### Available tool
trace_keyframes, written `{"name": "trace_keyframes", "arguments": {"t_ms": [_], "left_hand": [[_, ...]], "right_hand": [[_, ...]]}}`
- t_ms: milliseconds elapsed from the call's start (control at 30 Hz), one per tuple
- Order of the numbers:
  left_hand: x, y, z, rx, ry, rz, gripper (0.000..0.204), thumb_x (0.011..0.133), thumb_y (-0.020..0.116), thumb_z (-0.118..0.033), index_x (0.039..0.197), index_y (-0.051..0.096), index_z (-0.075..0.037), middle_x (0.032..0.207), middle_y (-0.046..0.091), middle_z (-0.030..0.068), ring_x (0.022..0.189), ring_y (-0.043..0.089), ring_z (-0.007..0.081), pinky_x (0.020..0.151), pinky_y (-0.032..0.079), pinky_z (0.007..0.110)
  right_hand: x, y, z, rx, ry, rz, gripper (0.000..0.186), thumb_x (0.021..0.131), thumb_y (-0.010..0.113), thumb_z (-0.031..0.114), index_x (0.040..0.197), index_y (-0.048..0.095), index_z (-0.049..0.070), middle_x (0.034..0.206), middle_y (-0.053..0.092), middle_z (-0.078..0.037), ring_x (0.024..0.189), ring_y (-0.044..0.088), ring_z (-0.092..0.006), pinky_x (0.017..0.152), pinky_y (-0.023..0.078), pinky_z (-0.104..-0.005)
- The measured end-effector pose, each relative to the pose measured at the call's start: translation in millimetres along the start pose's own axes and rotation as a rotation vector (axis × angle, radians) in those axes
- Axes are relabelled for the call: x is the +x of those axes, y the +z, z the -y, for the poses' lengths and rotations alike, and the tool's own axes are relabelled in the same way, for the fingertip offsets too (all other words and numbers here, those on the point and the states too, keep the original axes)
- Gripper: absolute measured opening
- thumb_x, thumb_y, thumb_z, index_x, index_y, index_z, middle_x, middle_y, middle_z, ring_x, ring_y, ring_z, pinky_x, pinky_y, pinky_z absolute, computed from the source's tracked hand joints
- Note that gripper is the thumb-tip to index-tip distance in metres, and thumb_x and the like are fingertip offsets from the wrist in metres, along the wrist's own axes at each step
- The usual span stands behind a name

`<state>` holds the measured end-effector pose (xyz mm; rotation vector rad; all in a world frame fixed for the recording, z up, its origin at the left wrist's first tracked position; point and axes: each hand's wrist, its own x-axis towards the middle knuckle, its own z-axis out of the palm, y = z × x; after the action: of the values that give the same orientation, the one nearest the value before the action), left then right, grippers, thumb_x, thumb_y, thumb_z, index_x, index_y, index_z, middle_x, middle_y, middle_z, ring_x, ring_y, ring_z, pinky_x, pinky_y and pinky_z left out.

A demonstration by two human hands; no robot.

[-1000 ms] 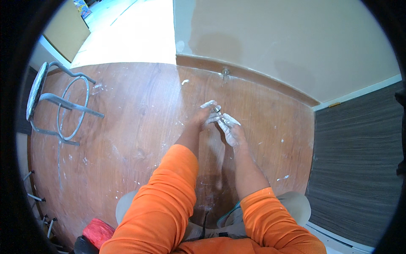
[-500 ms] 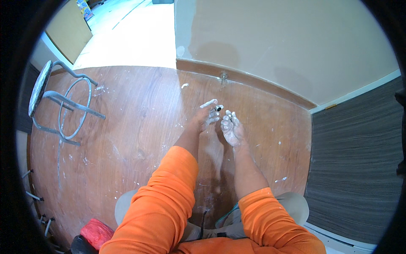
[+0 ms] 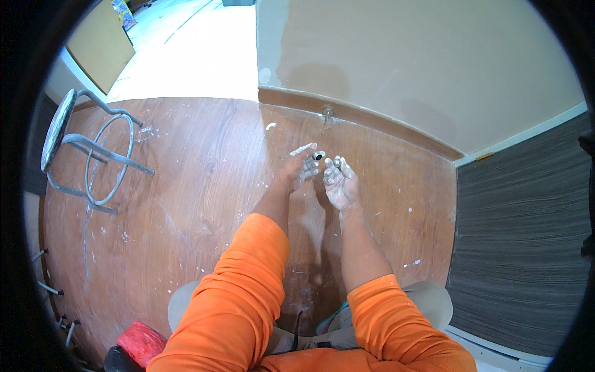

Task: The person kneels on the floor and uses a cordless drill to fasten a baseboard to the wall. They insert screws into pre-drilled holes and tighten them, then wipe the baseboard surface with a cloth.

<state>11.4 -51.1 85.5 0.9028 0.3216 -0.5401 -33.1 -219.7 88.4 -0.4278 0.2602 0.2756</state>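
My left hand (image 3: 300, 168), coated with white dust, pinches a small cylinder with a black end (image 3: 318, 157) at its fingertips, the index finger stretched out. Just to its right my right hand (image 3: 341, 188) is turned palm up with its fingers curled. A small metallic piece (image 3: 337, 162) shows between those fingertips; its kind is too small to make out. The two hands are close together but apart, above the wood-look floor (image 3: 204, 173). Beyond them a small round metal fitting (image 3: 328, 112) stands at the foot of the wall.
A stool (image 3: 93, 149) with grey tube legs lies tipped over at the left. Ahead are a beige wall (image 3: 421, 68) and brown skirting (image 3: 372, 124). A dark grained panel (image 3: 520, 235) borders the right side. A red plastic bag (image 3: 141, 342) lies at lower left.
My left hand and its cylinder have shifted slightly left and up. My right hand's fingers have turned and loosened a little, so the metallic piece shows more.
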Motion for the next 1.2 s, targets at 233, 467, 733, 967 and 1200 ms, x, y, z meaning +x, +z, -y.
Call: {"name": "trace_keyframes", "arguments": {"t_ms": [233, 467, 733, 967, 1200], "left_hand": [[-1, -2, -2, -0.005, 0.005, -0.032, 0.038, 0.093, 0.074, -0.041, 0.118, 0.06, -0.016, 0.109, 0.068, 0.0003, 0.093, 0.059, 0.0139, 0.083, 0.051, 0.035], [-1, 0, -2, -0.044, 0.012, -0.024, 0.045, 0.089, 0.078, -0.042, 0.12, 0.06, -0.015, 0.105, 0.067, 0.0015, 0.089, 0.059, 0.0143, 0.08, 0.053, 0.036], [-4, 2, -1, -0.001, 0.027, -0.065, 0.037, 0.092, 0.077, -0.04, 0.113, 0.06, -0.015, 0.099, 0.069, 0.0006, 0.083, 0.061, 0.0133, 0.073, 0.054, 0.032], [4, -11, 14, 0.127, -0.014, 0.01, 0.024, 0.099, 0.067, -0.03, 0.114, 0.061, -0.013, 0.103, 0.07, 0.0031, 0.088, 0.067, 0.0164, 0.075, 0.057, 0.032], [4, -25, 31, 0.158, -0.04, -0.196, 0.021, 0.103, 0.059, -0.026, 0.119, 0.06, -0.013, 0.103, 0.071, 0.0063, 0.091, 0.069, 0.0183, 0.075, 0.059, 0.035]], "right_hand": [[3, -6, 0, 0.0, 0.028, -0.055, 0.031, 0.107, 0.05, 0.03, 0.123, 0.061, 0.006, 0.112, 0.072, -0.013, 0.086, 0.068, -0.0231, 0.068, 0.054, -0.0315], [4, -9, -1, -0.031, 0.0, -0.065, 0.034, 0.107, 0.05, 0.035, 0.118, 0.063, 0.006, 0.111, 0.072, -0.011, 0.087, 0.068, -0.0225, 0.066, 0.053, -0.03], [11, -14, -8, -0.34, -0.02, -0.208, 0.022, 0.104, 0.06, 0.024, 0.116, 0.064, 0.006, 0.093, 0.07, -0.006, 0.076, 0.068, -0.0167, 0.061, 0.052, -0.0274], [6, -2, -20, -0.634, -0.056, -0.286, 0.027, 0.1, 0.061, 0.014, 0.125, 0.063, 0.002, 0.097, 0.071, -0.007, 0.077, 0.068, -0.0161, 0.062, 0.055, -0.0297], [7, -18, -31, -0.799, -0.016, -0.426, 0.028, 0.1, 0.059, 0.01, 0.126, 0.063, 0.001, 0.1, 0.071, -0.009, 0.077, 0.068, -0.0184, 0.06, 0.056, -0.0311]]}}
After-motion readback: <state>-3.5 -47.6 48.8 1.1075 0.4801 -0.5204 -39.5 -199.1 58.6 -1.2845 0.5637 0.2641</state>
